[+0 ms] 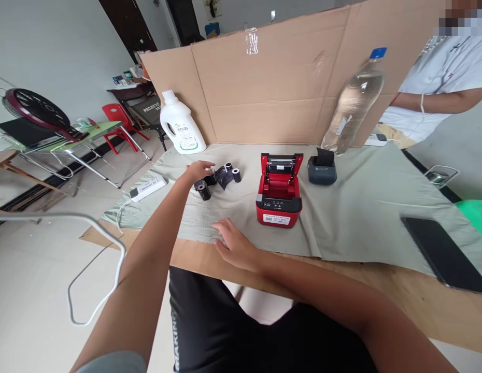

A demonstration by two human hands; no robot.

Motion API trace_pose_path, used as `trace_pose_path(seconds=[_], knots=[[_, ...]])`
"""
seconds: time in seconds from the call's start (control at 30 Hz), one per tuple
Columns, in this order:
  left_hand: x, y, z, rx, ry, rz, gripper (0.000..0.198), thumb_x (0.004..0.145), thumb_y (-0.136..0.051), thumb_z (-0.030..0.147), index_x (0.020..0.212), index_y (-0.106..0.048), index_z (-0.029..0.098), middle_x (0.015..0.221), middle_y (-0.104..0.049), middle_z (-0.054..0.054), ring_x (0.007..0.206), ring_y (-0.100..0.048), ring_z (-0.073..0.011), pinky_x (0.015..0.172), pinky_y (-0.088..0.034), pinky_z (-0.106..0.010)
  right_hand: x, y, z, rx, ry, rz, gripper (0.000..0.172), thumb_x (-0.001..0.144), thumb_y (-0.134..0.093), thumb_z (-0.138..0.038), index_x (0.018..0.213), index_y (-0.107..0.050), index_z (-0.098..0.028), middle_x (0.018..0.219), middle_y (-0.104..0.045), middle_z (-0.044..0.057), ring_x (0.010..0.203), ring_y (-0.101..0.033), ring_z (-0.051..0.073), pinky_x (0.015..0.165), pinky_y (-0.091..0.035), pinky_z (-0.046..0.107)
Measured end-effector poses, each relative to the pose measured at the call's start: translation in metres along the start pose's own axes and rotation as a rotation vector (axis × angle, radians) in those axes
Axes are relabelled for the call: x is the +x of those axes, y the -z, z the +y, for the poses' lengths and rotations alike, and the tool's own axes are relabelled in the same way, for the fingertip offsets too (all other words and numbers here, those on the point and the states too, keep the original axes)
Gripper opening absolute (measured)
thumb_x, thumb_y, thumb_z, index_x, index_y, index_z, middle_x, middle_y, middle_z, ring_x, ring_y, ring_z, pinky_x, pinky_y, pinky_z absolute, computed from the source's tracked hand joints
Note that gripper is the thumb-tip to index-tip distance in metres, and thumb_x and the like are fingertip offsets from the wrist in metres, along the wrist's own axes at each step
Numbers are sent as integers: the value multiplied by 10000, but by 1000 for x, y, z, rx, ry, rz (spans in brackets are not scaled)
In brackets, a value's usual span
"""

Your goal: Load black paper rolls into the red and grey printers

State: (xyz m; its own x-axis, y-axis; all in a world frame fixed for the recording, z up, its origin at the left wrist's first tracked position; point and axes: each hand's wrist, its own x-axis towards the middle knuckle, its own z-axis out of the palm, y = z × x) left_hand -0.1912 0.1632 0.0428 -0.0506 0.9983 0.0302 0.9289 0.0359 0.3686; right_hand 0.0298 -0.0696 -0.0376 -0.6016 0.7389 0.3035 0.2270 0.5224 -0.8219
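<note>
My left hand (pixel 200 170) reaches over a cluster of small black ribbon rolls, its fingers stretched out and touching or just above them; I cannot tell which. One black roll (pixel 204 190) stands nearest me, and a loose length of dark ribbon film (pixel 224 178) leads to a roll with a white core (pixel 236 175). My right hand (pixel 235 243) is low over the front of the cloth with fingers apart, holding nothing. To its right sits a red label printer (pixel 279 204), its lid (pixel 282 165) raised and the red inside showing.
A grey cloth (pixel 350 223) covers the table before a cardboard screen (pixel 264 88). Around stand a white jug (pixel 182 124), a water bottle (pixel 353 103), a small dark printer (pixel 322 168), a phone (pixel 445 254) and a power strip (pixel 148 187). A person (pixel 443 88) is at the right.
</note>
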Motion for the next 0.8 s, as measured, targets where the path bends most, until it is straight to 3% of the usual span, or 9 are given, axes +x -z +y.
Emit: trace_pose_path(seconds=[0.13,0.2,0.27,0.37,0.47,0.53,0.63,0.8], knots=[[12,1,8,149,-28,-80,294,665,-746,218,937,-813,307,1105,-803,-23,1173,-688,-343,1161,-376,-514,2,1,0,4,20,-2,383,964,-468,-159,1345,-468,-207,1310,-505,123,1200,-552,240,1045,-519,462],[11,4,6,146,1,-14,279,661,-722,194,916,-803,274,1106,-795,-43,1154,-694,-338,1102,-451,-467,2,2,-1,8,28,0,370,963,-470,-158,1331,-476,-192,1299,-509,130,1188,-554,242,1040,-520,467],[5,5,3,27,34,193,280,710,-681,201,971,-774,240,1096,-781,-65,1107,-705,-309,1008,-524,-412,2,3,-2,18,26,0,361,961,-473,-157,1321,-487,-185,1290,-519,128,1182,-560,242,1044,-514,469],[-6,2,4,-413,73,615,222,814,-610,242,1018,-683,193,1034,-747,-67,976,-721,-223,851,-583,-329,1,3,0,45,31,23,350,966,-484,-168,1314,-504,-206,1286,-540,111,1146,-587,225,1011,-528,440],[-22,-10,19,-899,81,803,168,920,-551,345,986,-564,191,919,-673,-26,845,-704,-135,738,-587,-269,5,8,2,77,89,101,336,962,-491,-171,1291,-529,-223,1264,-561,99,1066,-626,198,950,-551,393],[-38,-20,38,-1114,40,804,241,954,-539,444,924,-499,208,834,-610,2,813,-688,-110,722,-580,-261,12,18,0,81,116,176,311,947,-504,-173,1248,-560,-228,1207,-590,85,1001,-645,186,886,-566,364],[-70,-38,73,-1322,-60,701,334,916,-605,522,851,-454,231,827,-613,-2,892,-708,-156,714,-577,-280,28,48,-11,85,80,311,255,927,-513,-182,1157,-615,-225,1112,-653,71,920,-655,183,772,-574,329],[-122,-62,130,-1631,-146,549,459,878,-606,683,872,-554,228,847,-670,-28,848,-711,-158,757,-579,-282,44,111,-34,161,-74,454,231,935,-501,-198,1042,-705,-208,1048,-708,65,851,-681,182,731,-587,328]])
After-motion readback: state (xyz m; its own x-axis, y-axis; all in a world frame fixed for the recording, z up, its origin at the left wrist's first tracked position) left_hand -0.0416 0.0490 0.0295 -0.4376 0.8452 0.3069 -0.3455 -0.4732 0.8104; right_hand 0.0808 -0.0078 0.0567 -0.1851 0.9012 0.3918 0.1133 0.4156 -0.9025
